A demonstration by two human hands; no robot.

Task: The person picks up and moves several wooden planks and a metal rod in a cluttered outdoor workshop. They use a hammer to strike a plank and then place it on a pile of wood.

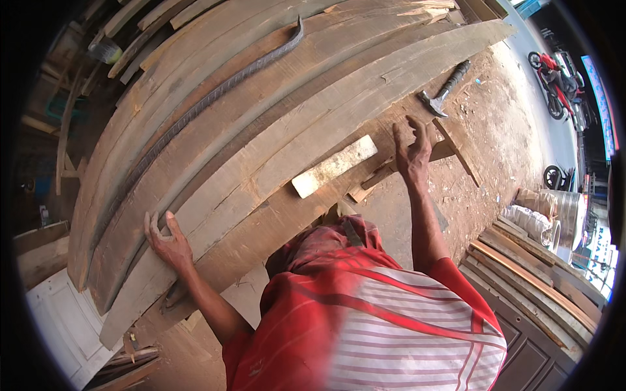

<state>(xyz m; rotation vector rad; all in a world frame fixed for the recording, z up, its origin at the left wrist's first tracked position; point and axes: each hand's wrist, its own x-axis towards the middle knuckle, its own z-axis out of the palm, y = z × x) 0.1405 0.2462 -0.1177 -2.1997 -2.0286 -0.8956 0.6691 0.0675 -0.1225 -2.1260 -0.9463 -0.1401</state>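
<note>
Long, weathered wooden planks lie side by side across the view, the nearest plank [313, 140] running from lower left to upper right. My left hand [171, 249] rests by the far edge of that plank near its left end, fingers and thumb apart. Held out on the right, my right hand [414, 153] has spread, slightly bent fingers with nothing in them. Just beyond it is a claw hammer [447, 90] with a dark handle. A pale wood block [335, 166] sits between my hands. A ribbed dark metal bar [218, 96] with a hooked end stretches along the planks farther away.
Narrow wood strips [460, 153] stick out under my right hand. Stacked boards [535, 280] stand at lower right beside white sacks [529, 223]. A white panelled door [68, 319] leans at lower left. Beyond the dirt ground, a red motorcycle [554, 85] stands by the road.
</note>
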